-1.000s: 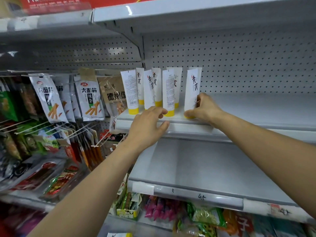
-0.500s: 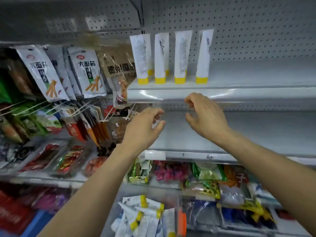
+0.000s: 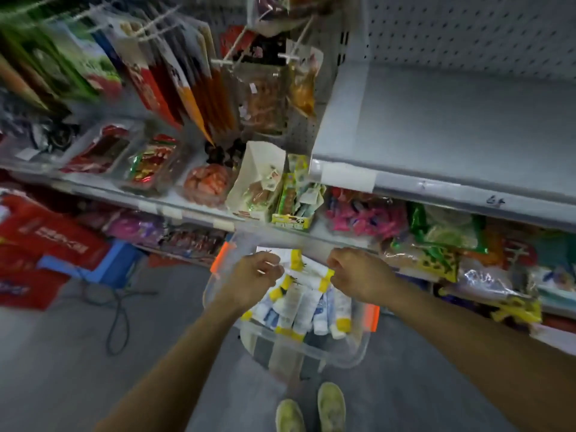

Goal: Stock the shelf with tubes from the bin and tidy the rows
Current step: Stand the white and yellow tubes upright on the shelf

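A clear plastic bin point(image 3: 314, 355) with orange latches stands on the floor in front of my feet. It holds several white tubes with yellow caps point(image 3: 300, 304), lying loose and crossed. Both my hands are down in the bin's far half. My left hand point(image 3: 251, 282) has its fingers curled at the edge of a white tube point(image 3: 288, 260); whether it grips that tube is unclear. My right hand point(image 3: 355, 275) pinches the yellow-capped end of a tube point(image 3: 327, 280). The upper shelf with the standing tubes is out of view.
A bare grey shelf point(image 3: 436, 129) juts out at upper right, over a lower shelf of snack bags point(image 3: 442, 241). Hanging packets point(image 3: 174, 76) and trays fill the left rack. Red bags point(image 3: 40, 251) and a cable lie on the floor at left. My shoes point(image 3: 311, 410) are below the bin.
My view has dropped from the shelf to the floor bin. Both hands came down from the shelf edge into the bin and now sit on the tubes.
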A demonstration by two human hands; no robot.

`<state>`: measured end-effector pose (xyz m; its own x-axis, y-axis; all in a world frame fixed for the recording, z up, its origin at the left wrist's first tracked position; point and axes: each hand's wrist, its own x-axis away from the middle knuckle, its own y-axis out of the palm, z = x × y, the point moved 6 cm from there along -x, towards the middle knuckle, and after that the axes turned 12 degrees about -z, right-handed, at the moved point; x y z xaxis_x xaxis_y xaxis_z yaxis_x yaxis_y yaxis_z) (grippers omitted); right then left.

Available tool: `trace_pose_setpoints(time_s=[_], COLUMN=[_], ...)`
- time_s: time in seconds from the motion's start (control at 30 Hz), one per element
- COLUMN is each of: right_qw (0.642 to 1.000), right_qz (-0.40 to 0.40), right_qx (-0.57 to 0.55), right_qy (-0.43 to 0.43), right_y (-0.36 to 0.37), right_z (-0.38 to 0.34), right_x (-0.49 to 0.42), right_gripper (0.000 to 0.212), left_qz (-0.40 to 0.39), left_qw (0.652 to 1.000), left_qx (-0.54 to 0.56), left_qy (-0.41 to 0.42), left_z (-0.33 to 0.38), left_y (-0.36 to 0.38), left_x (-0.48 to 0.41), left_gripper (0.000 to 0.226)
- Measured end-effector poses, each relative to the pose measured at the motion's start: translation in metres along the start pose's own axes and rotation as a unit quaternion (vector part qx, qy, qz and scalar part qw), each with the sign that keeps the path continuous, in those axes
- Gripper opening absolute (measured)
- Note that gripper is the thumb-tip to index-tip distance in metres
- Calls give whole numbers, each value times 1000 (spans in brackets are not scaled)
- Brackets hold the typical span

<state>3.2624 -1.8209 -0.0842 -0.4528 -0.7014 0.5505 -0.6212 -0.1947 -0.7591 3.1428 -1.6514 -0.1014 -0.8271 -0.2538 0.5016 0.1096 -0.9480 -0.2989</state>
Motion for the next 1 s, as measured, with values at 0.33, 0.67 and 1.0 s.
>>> trace_pose_setpoints(time_s=[0.33, 0.67, 1.0], right_qw=[992, 990, 945], right_qz=[-94, -78, -111], right_qx=[1, 46, -269], right_qy=[88, 104, 152], right_y=[130, 173, 142], right_z=[56, 64, 59], right_x=[-138, -194, -123], right_gripper=[41, 41, 42], left_qz=[104, 207, 76], left_qw=[928, 940, 933], left_qx=[247, 108, 291], left_qy=[-259, -249, -198], left_z=[-172, -191, -129], left_y=[63, 54, 70], left_x=[-126, -187, -111], left_gripper=[65, 61, 7])
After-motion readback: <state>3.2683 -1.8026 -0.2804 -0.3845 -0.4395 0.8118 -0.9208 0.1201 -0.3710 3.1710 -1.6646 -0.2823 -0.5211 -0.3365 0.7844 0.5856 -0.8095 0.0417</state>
